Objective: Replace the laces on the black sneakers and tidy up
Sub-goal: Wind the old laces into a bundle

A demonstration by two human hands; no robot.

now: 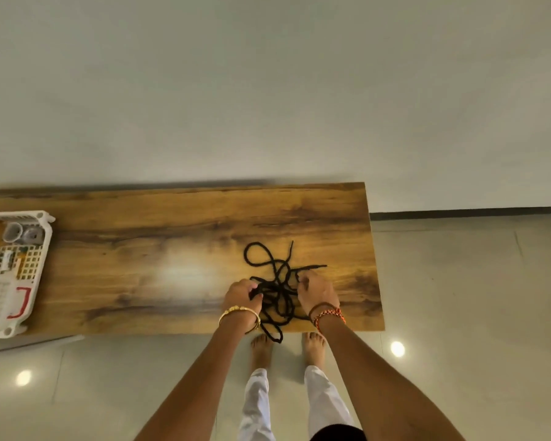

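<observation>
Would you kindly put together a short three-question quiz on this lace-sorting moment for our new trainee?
1. True or false: the black laces lie in a tangle near the table's right end.
2. What hangs over the table's near edge?
3. Which stands at the table's left end: A) a white basket, B) a shoebox, C) a lamp?

Key:
1. True.
2. A loop of the laces.
3. A.
Note: the left hand and right hand both grip the laces.
</observation>
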